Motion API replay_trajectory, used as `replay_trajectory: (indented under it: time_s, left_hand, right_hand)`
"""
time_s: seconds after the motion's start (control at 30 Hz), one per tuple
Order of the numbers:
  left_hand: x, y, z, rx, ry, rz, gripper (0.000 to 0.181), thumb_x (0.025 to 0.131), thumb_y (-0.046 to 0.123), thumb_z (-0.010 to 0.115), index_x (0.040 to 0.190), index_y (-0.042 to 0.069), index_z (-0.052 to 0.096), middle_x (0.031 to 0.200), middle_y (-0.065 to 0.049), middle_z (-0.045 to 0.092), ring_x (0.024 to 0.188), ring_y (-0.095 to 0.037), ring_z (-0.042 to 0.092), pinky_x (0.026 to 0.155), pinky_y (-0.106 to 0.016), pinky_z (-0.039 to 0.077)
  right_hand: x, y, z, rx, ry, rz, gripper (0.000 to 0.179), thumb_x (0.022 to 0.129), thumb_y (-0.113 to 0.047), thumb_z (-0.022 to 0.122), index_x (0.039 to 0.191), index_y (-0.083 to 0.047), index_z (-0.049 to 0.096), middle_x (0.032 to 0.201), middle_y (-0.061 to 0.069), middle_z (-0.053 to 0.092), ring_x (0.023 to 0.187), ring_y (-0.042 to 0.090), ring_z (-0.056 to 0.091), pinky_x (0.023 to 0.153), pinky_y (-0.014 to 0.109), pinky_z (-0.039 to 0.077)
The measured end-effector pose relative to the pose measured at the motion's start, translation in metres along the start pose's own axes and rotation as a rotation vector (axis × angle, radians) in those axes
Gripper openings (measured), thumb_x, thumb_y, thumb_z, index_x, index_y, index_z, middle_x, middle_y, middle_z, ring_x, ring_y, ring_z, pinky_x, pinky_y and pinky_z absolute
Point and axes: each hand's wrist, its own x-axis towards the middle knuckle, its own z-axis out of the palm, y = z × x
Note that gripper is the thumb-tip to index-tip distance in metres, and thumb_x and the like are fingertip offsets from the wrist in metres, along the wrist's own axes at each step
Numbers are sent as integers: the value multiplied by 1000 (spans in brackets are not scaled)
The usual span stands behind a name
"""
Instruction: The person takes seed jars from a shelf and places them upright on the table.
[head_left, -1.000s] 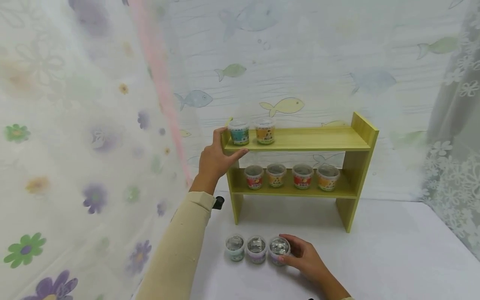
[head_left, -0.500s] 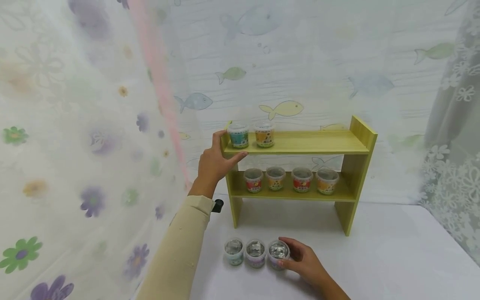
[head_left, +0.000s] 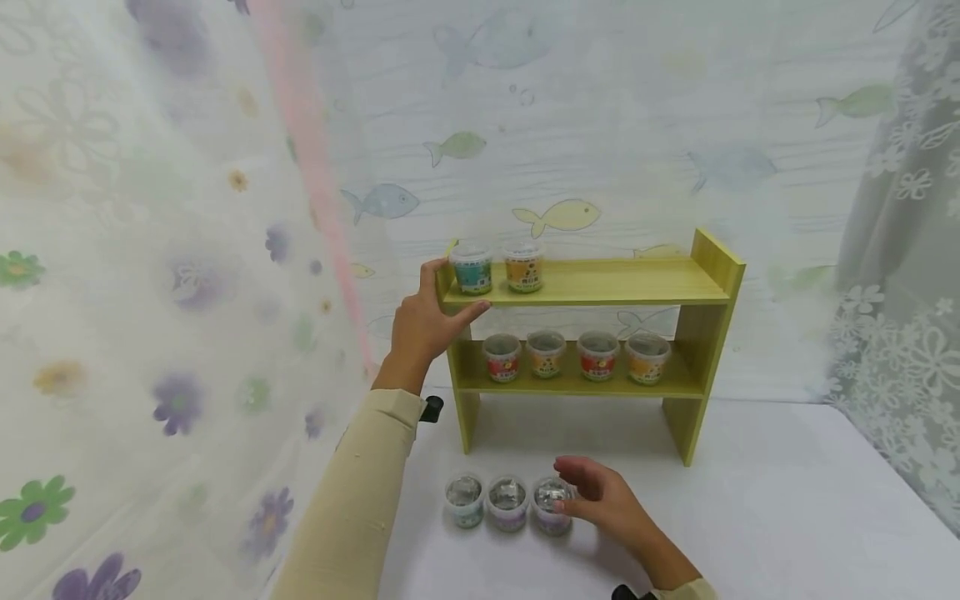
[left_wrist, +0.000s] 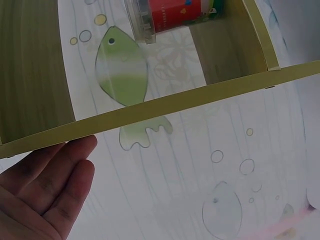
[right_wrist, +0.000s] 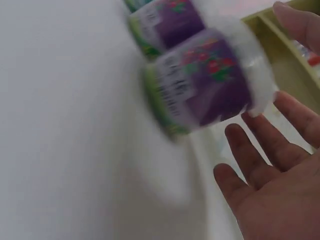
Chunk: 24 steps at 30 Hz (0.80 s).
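Note:
My left hand [head_left: 426, 321] rests against the upper left side of a yellow-green wooden shelf [head_left: 637, 287], thumb stretched out before the top board. In the left wrist view its fingers [left_wrist: 75, 170] lie fairly straight at the panel's edge. Fingers spread, my right hand [head_left: 607, 500] is beside the rightmost cup [head_left: 553, 521] of three on the white table. That cup has a purple label [right_wrist: 210, 80] and a silvery top. Left of it stand another purple-labelled cup [head_left: 507, 508] and a pale green one [head_left: 465, 504].
On the top board are a teal-labelled cup [head_left: 472, 271] and an orange-labelled cup [head_left: 523, 271]. Several red- and orange-labelled cups, one of them a red cup [head_left: 502, 362], line the lower board. A fish-print curtain [head_left: 555, 125] hangs behind; a flowered curtain [head_left: 150, 292] borders the left.
My right hand has loosened from the rightmost cup, its fingers spreading and lifting from the rim. The left hand keeps its place on the shelf. The head view shifts slightly.

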Motion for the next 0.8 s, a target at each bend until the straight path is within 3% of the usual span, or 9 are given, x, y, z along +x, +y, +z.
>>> replay_trajectory:
  time_s: [0.07,0.27,0.5,0.8]
  left_hand:
    - [-1,1,-1,-1,-2,-2,102,77,87,63,157,35,25,60,-9,53,52,-26,50,49,-40,40]
    - [-4,2,-2,-9,-16,-12,103,78,86,64,157,35,25,60,-9,53,52,-27,51,49,-40,40]
    - [-3,1,-2,6,-8,-15,103,78,86,63,157,35,24,60,-9,53,50,-27,50,48,-39,39]
    - [-1,3,-2,1,-9,-6,103,78,87,63,157,35,24,59,-9,52,49,-26,48,47,-39,39]
  right_hand:
    - [4,-7,-2,-42,26,3,62,90,-20,82,144,-3,57,147,21,58,139,38,54,117,55,39]
    - [17,-34,-12,-94,81,-30,58,88,-25,84,141,-16,60,148,9,59,139,31,55,119,51,38]
    - [29,-66,-18,-152,63,-136,60,91,-23,82,144,-13,57,149,10,58,141,33,54,119,54,36]
    - [42,-110,-27,-316,106,-288,63,87,-22,85,141,-5,58,141,16,62,136,36,56,116,55,41]
